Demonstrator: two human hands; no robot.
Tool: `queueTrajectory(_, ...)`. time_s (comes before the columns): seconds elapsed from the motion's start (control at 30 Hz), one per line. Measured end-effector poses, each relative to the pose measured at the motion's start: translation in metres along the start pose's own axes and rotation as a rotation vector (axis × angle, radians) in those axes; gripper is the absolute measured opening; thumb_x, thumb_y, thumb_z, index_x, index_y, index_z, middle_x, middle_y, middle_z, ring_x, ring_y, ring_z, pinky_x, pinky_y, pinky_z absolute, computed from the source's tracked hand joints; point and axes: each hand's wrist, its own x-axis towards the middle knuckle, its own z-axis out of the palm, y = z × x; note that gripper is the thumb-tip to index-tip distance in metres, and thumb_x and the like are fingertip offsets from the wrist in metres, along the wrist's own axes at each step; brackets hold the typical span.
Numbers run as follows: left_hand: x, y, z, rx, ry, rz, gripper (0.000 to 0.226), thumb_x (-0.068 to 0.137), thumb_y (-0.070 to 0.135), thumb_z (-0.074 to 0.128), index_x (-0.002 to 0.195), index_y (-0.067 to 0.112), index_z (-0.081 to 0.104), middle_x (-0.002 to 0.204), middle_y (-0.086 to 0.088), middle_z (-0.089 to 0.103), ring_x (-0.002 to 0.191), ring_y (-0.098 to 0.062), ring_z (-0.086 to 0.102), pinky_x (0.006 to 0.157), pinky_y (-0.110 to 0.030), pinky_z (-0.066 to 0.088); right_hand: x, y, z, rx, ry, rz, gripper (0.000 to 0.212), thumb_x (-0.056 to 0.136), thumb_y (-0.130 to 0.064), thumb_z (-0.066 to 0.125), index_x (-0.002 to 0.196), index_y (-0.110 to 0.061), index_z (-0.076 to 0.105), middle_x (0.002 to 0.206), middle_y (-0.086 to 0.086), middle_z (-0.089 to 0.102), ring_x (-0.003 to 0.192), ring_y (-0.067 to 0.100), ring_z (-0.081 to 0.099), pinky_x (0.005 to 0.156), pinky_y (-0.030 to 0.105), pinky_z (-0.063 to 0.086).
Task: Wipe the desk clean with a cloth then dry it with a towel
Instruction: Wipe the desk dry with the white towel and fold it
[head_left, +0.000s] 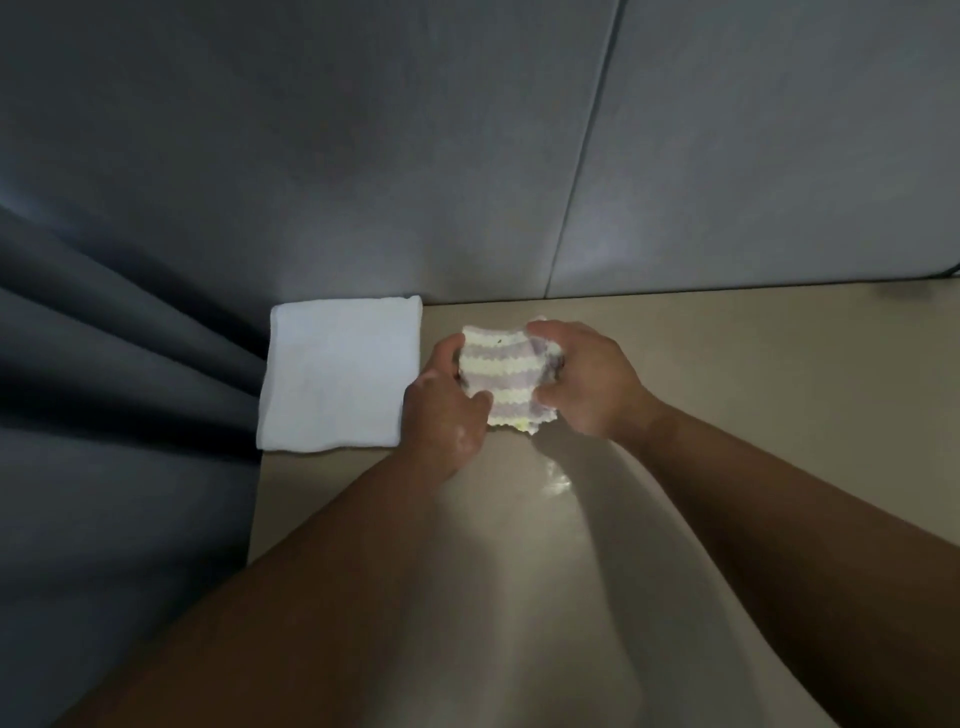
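Near the centre of the frame the left hand (441, 410) and the right hand (587, 379) both grip the cloth (501, 376), one on each side edge, fingers curled round it so it hangs bunched between them just above the counter (727, 395). The step in hand looks like readying the cloth for wiping. To do it well, the person would fold it into a flat pad, lay it down under one palm and sweep in overlapping strokes from the back wall toward the near edge. The cloth is soft and fluffy, banded in pale lilac and cream, with a scalloped edge. The towel (337, 374), left of centre, lies folded into a neat white square on the counter's left end, untouched. The counter is smooth, beige and slightly glossy, catching a glint of light below the hands. Dark pleated curtain (104, 364) fills the left side.
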Motion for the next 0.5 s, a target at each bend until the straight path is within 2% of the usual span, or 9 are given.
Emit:
queueTrajectory(0.1, 0.020, -0.006, 0.003, 0.113, 0.050, 0.056, 0.065, 0.089, 0.014, 0.071, 0.148, 0.024, 0.047, 0.127, -0.006, 0.067, 0.113, -0.030, 0.063, 0.088, -0.023, 0.043, 0.017, -0.009, 0.005, -0.061, 0.007, -0.032, 0.057, 0.080, 0.000, 0.076, 0.134, -0.009, 0.063, 0.131, 0.015, 0.061, 0.123, 0.029, 0.055, 0.096, 0.023, 0.036)
queueTrajectory(0.17, 0.027, -0.008, 0.004, 0.155, 0.086, 0.086, 0.064, 0.088, 0.013, 0.072, 0.147, 0.019, 0.049, 0.131, -0.007, 0.065, 0.116, -0.028, 0.061, 0.086, -0.018, 0.038, 0.025, -0.010, 0.010, -0.068, 0.019, -0.021, 0.057, 0.076, 0.002, 0.077, 0.131, -0.010, 0.065, 0.131, 0.014, 0.060, 0.123, 0.029, 0.055, 0.093, 0.022, 0.037)
queueTrajectory(0.27, 0.028, -0.007, 0.007, 0.211, 0.120, 0.103, 0.064, 0.090, 0.016, 0.074, 0.149, 0.016, 0.048, 0.137, -0.008, 0.059, 0.121, -0.027, 0.058, 0.095, -0.020, 0.040, 0.030, -0.008, 0.016, -0.093, 0.014, 0.027, 0.063, 0.076, -0.001, 0.080, 0.134, -0.013, 0.062, 0.139, 0.010, 0.053, 0.122, 0.026, 0.056, 0.095, 0.021, 0.040)
queueTrajectory(0.37, 0.026, -0.003, 0.009, 0.279, 0.100, 0.100, 0.060, 0.094, 0.020, 0.072, 0.149, 0.015, 0.048, 0.133, -0.009, 0.054, 0.119, -0.027, 0.059, 0.093, -0.021, 0.042, 0.032, -0.004, 0.016, -0.153, -0.006, 0.071, 0.072, 0.078, -0.015, 0.083, 0.145, -0.019, 0.055, 0.149, 0.005, 0.041, 0.127, 0.027, 0.054, 0.105, 0.026, 0.042)
queueTrajectory(0.5, 0.023, 0.005, 0.008, 0.360, 0.027, 0.070, 0.061, 0.092, 0.016, 0.071, 0.148, 0.016, 0.045, 0.130, -0.010, 0.047, 0.112, -0.031, 0.061, 0.097, -0.033, 0.051, 0.031, -0.003, 0.016, -0.208, -0.024, 0.074, 0.074, 0.081, -0.026, 0.079, 0.148, -0.024, 0.049, 0.149, 0.007, 0.036, 0.131, 0.032, 0.048, 0.109, 0.036, 0.045)
